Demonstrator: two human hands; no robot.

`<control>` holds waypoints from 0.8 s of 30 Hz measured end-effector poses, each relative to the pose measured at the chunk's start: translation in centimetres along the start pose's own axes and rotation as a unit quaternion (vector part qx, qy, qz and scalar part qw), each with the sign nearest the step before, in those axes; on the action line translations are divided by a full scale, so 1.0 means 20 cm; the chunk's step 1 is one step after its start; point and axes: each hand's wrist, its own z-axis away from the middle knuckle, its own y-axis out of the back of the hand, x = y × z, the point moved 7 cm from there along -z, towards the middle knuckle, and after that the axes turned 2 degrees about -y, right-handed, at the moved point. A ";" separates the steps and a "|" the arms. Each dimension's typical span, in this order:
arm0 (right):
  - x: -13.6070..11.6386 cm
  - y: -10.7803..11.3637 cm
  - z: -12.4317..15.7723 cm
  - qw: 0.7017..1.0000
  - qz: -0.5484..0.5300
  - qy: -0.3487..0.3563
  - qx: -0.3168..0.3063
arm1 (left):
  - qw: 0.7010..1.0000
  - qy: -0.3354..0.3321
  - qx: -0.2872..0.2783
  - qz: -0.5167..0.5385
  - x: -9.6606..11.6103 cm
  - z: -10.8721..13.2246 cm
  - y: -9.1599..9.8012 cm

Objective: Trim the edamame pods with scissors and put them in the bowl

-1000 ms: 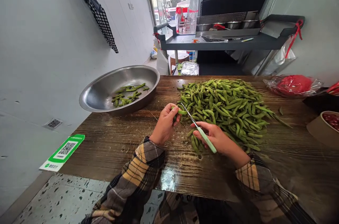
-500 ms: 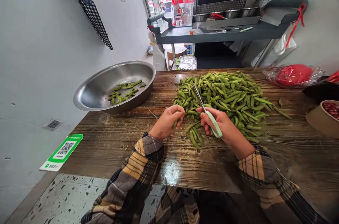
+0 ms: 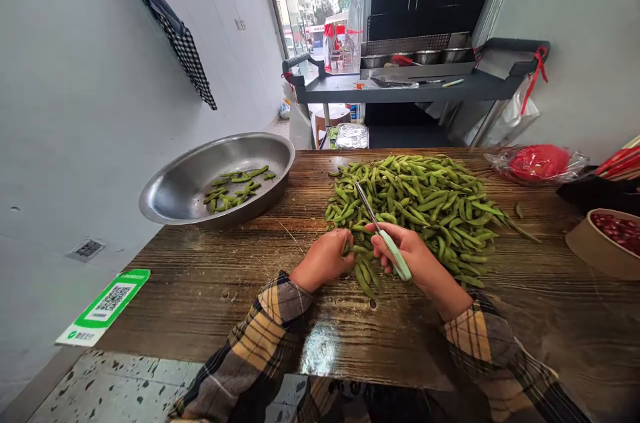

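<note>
From the head camera, the left hand (image 3: 326, 257) is low over the brown desk (image 3: 225, 279), at the near left edge of a big pile of bean pods (image 3: 425, 199). Its fingers are curled, and a bit of green pod shows at the tips. The thumb is hidden, so I cannot tell if this grip is pinching the pod or only touching it

The right hand (image 3: 419, 255) is just beside it. Its grip is wrapped around the light green handle of the scissors (image 3: 397, 259). The blades point up and away, over the pile, and look almost together. A little bunch of pods (image 3: 366, 276) lies on the desk between the two hands, a bit nearer to the person

Over on the left is a big metal bowl (image 3: 173, 189). A few pods (image 3: 233, 201) lie in the bottom of it, many fewer than in the pile

I think the step now is getting a pod from the edge of the pile, with the scissors held close by. The next move seems to call for a soft, snug hold on one pod, with its end poking out, and for the blades to stay away from the fingertips
</note>
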 end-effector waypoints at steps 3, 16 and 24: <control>0.00 -0.01 0.00 1.000 0.007 0.006 -0.007 | 0.990 0.012 0.073 0.120 -0.03 -0.01 0.11; -0.02 -0.07 0.03 0.979 0.187 0.044 -0.063 | 0.858 0.099 0.169 0.475 -0.07 0.05 0.22; -0.03 -0.08 0.03 0.976 0.205 0.039 -0.066 | 0.877 0.092 0.163 0.443 -0.05 0.07 0.22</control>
